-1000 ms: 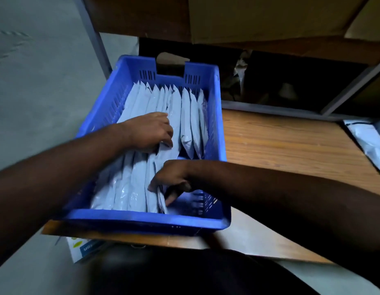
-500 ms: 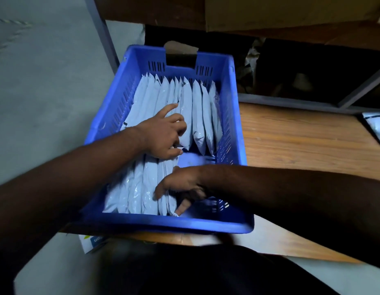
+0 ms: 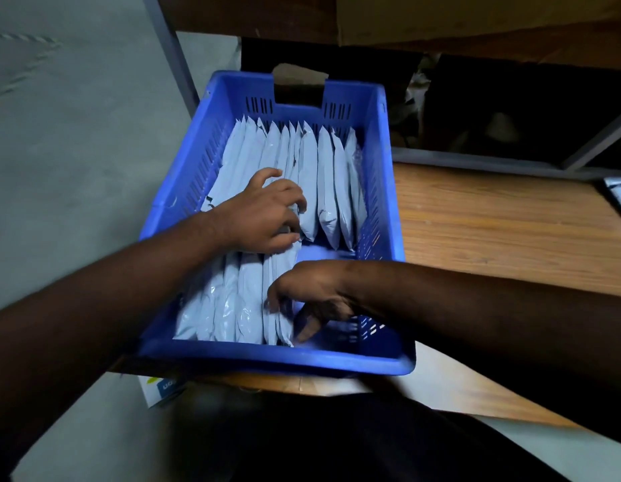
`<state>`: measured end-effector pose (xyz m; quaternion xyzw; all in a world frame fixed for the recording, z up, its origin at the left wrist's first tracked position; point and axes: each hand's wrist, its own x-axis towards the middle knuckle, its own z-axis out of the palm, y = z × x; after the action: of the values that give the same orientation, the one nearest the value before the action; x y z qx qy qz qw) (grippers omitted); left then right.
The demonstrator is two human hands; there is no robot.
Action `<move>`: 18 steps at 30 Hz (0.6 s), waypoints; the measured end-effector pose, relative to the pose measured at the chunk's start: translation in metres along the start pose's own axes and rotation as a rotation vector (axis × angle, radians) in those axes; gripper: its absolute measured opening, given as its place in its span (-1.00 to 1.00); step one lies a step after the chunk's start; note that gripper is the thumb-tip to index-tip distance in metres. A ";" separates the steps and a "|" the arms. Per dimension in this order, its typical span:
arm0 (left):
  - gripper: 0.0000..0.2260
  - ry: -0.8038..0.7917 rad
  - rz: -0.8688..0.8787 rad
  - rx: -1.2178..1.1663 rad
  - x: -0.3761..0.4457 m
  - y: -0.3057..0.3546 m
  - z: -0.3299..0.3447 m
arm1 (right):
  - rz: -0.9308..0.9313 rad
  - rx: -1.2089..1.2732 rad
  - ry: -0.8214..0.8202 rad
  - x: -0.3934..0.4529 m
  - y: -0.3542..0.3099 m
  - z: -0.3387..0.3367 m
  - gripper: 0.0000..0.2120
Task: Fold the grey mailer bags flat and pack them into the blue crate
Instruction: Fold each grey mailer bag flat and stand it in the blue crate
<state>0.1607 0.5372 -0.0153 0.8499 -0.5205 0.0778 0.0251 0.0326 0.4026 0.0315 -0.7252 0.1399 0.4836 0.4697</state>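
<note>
Two rows of glossy mailer bags point(image 3: 310, 182) in slotted crate point(image 3: 382, 189)

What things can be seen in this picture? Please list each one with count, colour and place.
crate: one, blue, on the near left end of the table.
mailer bags: many, exact count unclear, grey, standing on edge in two rows inside the crate.
table: one, brown wood, right of the crate.
loose bag: one, partly cut off, grey-white, far right edge of the table.
box: one, white with print, below the table's near left corner.
left hand: one, resting on the bags mid-crate.
right hand: one, fingers at the near row's right end.
</note>
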 end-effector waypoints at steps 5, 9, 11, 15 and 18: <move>-0.86 0.412 -0.152 -0.263 0.011 0.028 -0.033 | -0.471 -0.553 0.440 -0.067 0.004 -0.050 -0.64; -0.88 0.557 -0.221 -0.416 0.043 0.047 -0.069 | -0.799 -0.233 0.678 -0.110 0.038 -0.098 -0.70; -0.87 0.557 -0.223 -0.505 0.068 0.062 -0.076 | -0.868 -0.080 0.710 -0.120 0.062 -0.124 -0.78; -0.86 0.483 -0.148 -0.536 0.129 0.108 -0.067 | -0.997 0.062 0.902 -0.153 0.117 -0.165 -0.80; -0.84 0.401 -0.074 -0.550 0.193 0.151 -0.058 | -0.949 0.077 1.027 -0.167 0.160 -0.199 -0.81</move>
<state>0.1063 0.3058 0.0664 0.7974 -0.4755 0.0993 0.3581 -0.0412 0.1156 0.1013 -0.8275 0.0291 -0.1829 0.5300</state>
